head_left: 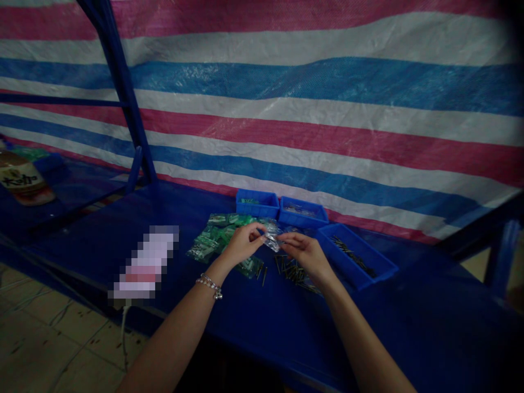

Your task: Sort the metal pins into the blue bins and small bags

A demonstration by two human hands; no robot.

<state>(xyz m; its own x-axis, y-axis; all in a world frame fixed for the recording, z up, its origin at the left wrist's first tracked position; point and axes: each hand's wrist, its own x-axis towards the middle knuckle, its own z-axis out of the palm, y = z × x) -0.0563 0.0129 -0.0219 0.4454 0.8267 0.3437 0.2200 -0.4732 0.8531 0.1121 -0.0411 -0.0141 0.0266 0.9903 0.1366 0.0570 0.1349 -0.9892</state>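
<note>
A small clear plastic bag (272, 240) is held up between my two hands over the blue table. My left hand (245, 242), with a beaded bracelet at the wrist, pinches the bag's left side. On the other side, my right hand (303, 252) has its fingertips closed on the bag's right edge. What the bag contains is too small to make out. Beneath my right hand lies a loose pile of dark, thin metal pieces, like screws (295, 271). Flat green-and-clear packets (215, 238) are heaped beside and behind my left hand.
Two blue bins (257, 210) stand at the back; a longer blue bin (370, 279) with dark metal pieces is at the right. A blurred-out flat object (143, 265) with a cable lies left. A labelled bottle (24, 177) stands far left. Striped sheeting (286, 131) hangs behind.
</note>
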